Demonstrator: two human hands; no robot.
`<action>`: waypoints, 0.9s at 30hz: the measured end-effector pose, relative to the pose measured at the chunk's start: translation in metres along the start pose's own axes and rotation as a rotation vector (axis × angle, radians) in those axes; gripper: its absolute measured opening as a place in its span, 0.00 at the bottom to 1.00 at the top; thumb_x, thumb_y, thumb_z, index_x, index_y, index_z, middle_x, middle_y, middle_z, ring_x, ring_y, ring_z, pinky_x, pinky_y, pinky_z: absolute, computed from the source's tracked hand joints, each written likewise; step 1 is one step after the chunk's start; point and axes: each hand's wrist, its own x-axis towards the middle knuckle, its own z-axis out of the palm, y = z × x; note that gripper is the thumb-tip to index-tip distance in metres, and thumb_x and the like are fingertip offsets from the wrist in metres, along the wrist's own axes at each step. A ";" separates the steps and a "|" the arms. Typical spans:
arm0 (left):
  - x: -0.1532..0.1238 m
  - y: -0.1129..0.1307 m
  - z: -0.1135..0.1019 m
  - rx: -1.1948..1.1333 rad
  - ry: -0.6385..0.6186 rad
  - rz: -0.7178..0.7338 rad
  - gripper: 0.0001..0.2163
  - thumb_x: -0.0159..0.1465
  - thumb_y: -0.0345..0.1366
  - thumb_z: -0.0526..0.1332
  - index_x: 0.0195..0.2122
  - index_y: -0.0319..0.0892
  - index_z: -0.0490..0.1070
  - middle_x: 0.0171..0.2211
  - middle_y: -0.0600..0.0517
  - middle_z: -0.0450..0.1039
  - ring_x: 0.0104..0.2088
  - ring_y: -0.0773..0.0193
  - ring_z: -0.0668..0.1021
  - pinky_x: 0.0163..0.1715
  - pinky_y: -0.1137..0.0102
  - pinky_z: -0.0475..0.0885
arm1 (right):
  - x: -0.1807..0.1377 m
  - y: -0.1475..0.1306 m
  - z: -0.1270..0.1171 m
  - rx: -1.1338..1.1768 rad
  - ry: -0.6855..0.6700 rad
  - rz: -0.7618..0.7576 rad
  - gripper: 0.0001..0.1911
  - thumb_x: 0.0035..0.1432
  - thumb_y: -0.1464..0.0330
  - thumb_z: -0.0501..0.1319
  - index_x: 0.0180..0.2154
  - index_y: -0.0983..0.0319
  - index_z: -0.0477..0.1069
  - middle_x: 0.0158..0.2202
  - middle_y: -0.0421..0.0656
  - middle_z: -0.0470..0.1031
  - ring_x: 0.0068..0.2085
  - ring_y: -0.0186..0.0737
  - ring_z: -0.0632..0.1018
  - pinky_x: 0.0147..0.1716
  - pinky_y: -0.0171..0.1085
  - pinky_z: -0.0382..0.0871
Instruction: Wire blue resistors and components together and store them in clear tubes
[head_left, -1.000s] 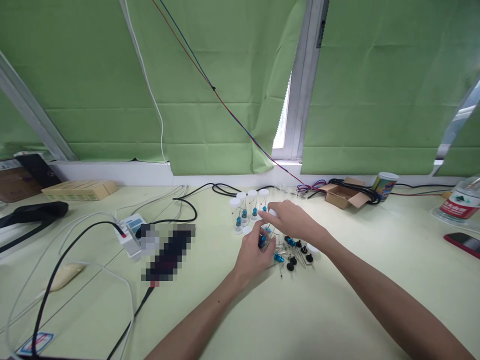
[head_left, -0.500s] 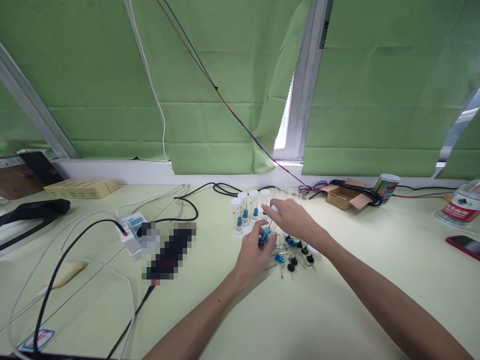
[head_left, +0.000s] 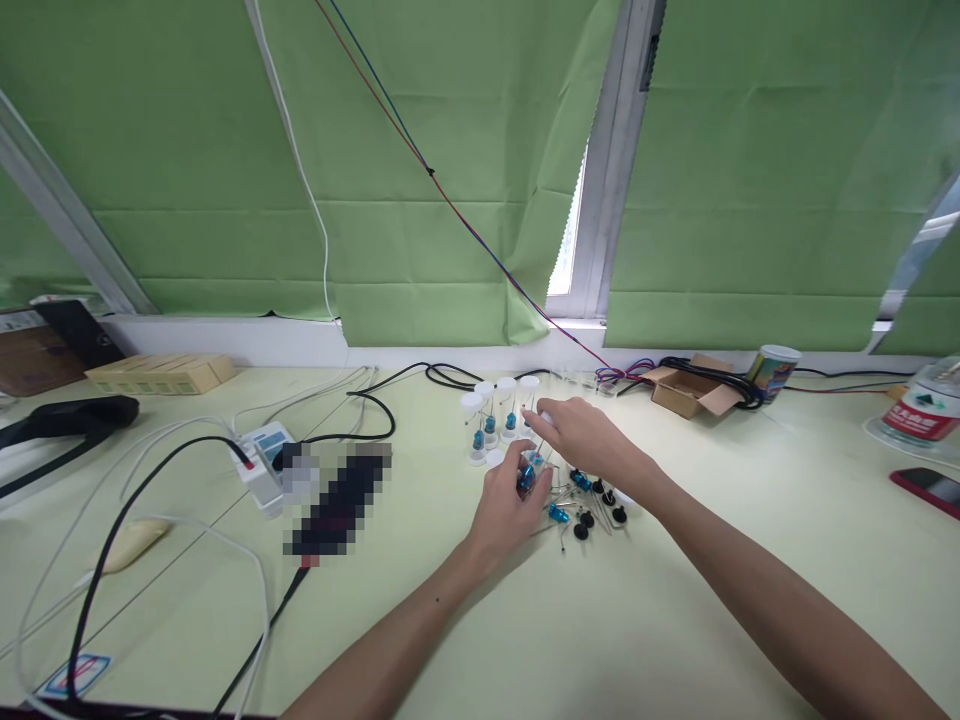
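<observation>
My left hand (head_left: pixel 511 505) is closed around a small blue part (head_left: pixel 527 477), its fingers curled about it on the table. Above it, my right hand (head_left: pixel 581 432) pinches the whitish end of a thin rod (head_left: pixel 540 450) that slants down to the blue part. Whether the rod's tip sits inside the part is too small to tell. Behind my left hand stand several small assemblies (head_left: pixel 478 440) with white round tops, thin rods, blue middles and clear bases. Under my right forearm lie loose blue parts (head_left: pixel 558 513), black round knobs (head_left: pixel 581 531) and thin metal pins (head_left: pixel 598 519).
To the left are a white power strip (head_left: pixel 262 475), a pixelated dark object (head_left: pixel 341 505) and looping cables (head_left: pixel 82 590). A small open carton (head_left: pixel 679 392) and a can (head_left: pixel 775 373) stand at the back right. Farther right are a large bottle (head_left: pixel 926 410) and a red-edged phone (head_left: pixel 930 492).
Both hands keep nearly the same place and grip. The rod and blue part have shifted very slightly between my fingers.
</observation>
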 end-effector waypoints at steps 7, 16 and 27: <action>-0.001 0.001 0.001 -0.011 -0.001 -0.004 0.13 0.64 0.45 0.56 0.46 0.44 0.64 0.22 0.61 0.57 0.19 0.70 0.59 0.22 0.74 0.55 | -0.002 -0.002 -0.003 0.036 0.006 0.000 0.22 0.68 0.56 0.46 0.25 0.60 0.60 0.21 0.39 0.64 0.24 0.36 0.64 0.24 0.34 0.50; -0.003 0.002 0.001 -0.022 -0.013 0.003 0.12 0.64 0.43 0.56 0.46 0.45 0.63 0.22 0.61 0.57 0.20 0.70 0.59 0.22 0.74 0.55 | -0.002 0.003 -0.004 0.073 0.029 -0.019 0.22 0.65 0.56 0.49 0.22 0.60 0.55 0.19 0.39 0.61 0.24 0.36 0.62 0.24 0.35 0.50; -0.002 0.004 0.000 -0.011 -0.019 0.021 0.11 0.65 0.43 0.55 0.45 0.44 0.63 0.23 0.60 0.55 0.20 0.70 0.59 0.22 0.73 0.55 | -0.003 0.001 -0.007 0.155 -0.049 -0.025 0.18 0.61 0.52 0.54 0.30 0.60 0.64 0.21 0.38 0.64 0.24 0.36 0.64 0.23 0.34 0.52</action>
